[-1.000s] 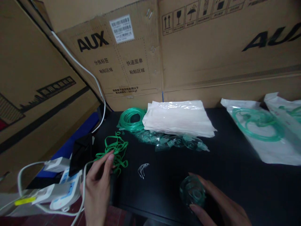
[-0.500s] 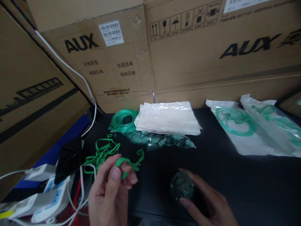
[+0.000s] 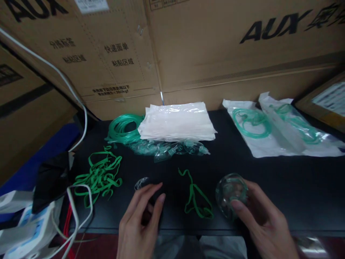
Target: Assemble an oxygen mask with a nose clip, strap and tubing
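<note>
My right hand [image 3: 265, 219] is closed around a clear greenish oxygen mask [image 3: 224, 192], with the thumb on its near side. Between my hands a green elastic strap [image 3: 191, 187] lies on the black table, looped at its near end and touched by neither hand. My left hand [image 3: 141, 216] hovers to the left of that strap. Its thumb and index finger are apart with nothing seen between them, while the other fingers are partly hidden. Just beyond its knuckles sits a small thin clear or white loop [image 3: 140, 182], too fine to name. Farther left is a tangled pile of green straps [image 3: 101, 176].
Toward the back lie coiled green tubing [image 3: 115, 129], stacked white bags [image 3: 179, 124] and several clear masks [image 3: 164, 151]. Bagged mask sets [image 3: 258, 144] rest at the right. Cardboard boxes [image 3: 202, 54] wall the back. A power strip [image 3: 21, 230] and white cables [image 3: 77, 216] crowd the left.
The green strap has left my left hand and now lies on the table. My left hand's fingers have parted. My right hand still holds the mask. The view has shifted right and down.
</note>
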Tool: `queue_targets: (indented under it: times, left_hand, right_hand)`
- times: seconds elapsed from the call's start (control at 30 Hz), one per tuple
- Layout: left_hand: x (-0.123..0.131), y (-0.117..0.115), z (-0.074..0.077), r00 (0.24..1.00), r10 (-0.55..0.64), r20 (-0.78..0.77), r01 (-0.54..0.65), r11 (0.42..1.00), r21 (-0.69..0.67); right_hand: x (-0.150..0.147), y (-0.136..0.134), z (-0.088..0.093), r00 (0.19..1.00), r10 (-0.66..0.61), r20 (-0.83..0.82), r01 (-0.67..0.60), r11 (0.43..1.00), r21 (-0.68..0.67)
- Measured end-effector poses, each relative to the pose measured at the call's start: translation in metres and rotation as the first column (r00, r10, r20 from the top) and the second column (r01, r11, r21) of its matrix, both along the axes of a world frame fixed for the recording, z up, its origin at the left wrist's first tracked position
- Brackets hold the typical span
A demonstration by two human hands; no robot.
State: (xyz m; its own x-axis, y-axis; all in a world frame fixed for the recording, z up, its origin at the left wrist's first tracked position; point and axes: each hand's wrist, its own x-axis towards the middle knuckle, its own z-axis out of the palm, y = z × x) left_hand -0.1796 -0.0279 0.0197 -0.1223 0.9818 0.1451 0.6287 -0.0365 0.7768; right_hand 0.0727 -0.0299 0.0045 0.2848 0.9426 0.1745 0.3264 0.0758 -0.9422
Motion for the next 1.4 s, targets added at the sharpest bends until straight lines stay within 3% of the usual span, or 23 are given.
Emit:
queue_targets:
  times: [0.1, 0.2, 0.27, 0.37, 0.53, 0.63, 0.77, 0.87, 0.97, 1.17, 1.4]
  left_hand:
    - [0.005, 0.002, 0.007, 0.971, -0.229, -0.076, 0.234, 0.969, 0.075]
    - [0.025, 0.003, 0.007, 0.856, -0.503, -0.119, 0.514, 0.853, 0.086]
    - [0.04, 0.002, 0.004, 0.797, -0.583, -0.161, 0.599, 0.797, 0.08]
    - [0.054, 0.002, -0.001, 0.744, -0.621, -0.248, 0.646, 0.763, 0.03]
    - [0.051, 0.011, 0.0, 0.677, -0.643, -0.359, 0.68, 0.733, -0.031]
    - [0.049, 0.016, -0.002, 0.668, -0.658, -0.346, 0.695, 0.718, -0.024]
    - [0.051, 0.02, -0.005, 0.739, -0.644, -0.196, 0.661, 0.75, 0.032]
    - [0.054, 0.022, -0.004, 0.829, -0.56, 0.013, 0.555, 0.824, 0.11]
    - [0.056, 0.024, -0.001, 0.886, -0.424, 0.188, 0.418, 0.906, 0.075]
    - [0.058, 0.03, 0.003, 0.845, -0.371, 0.385, 0.397, 0.918, 0.011]
    - [0.057, 0.03, -0.001, 0.87, -0.269, 0.414, 0.32, 0.946, -0.058]
  right_hand:
    - [0.001, 0.002, 0.002, 1.0, -0.002, -0.015, 0.002, 1.0, 0.008]
    - [0.0, 0.003, 0.004, 0.999, -0.003, -0.039, 0.004, 1.0, 0.021]
    - [-0.001, 0.004, 0.005, 0.998, -0.01, -0.058, 0.011, 1.0, 0.025]
    - [-0.001, 0.004, 0.006, 0.996, -0.008, -0.085, 0.01, 1.0, 0.027]
    - [-0.001, 0.005, 0.006, 0.99, 0.028, -0.139, -0.025, 0.999, 0.024]
    - [0.0, 0.004, 0.006, 0.983, 0.063, -0.174, -0.063, 0.998, 0.009]
    - [0.003, 0.003, 0.004, 0.962, 0.079, -0.262, -0.082, 0.997, -0.001]
    - [0.006, 0.003, 0.002, 0.923, 0.131, -0.362, -0.166, 0.984, -0.067]
    - [0.005, 0.003, 0.004, 0.873, 0.194, -0.447, -0.3, 0.937, -0.179]
    - [-0.006, 0.003, 0.012, 0.817, 0.172, -0.55, -0.381, 0.878, -0.29]
    - [-0.003, 0.005, 0.006, 0.806, 0.242, -0.54, -0.435, 0.861, -0.264]
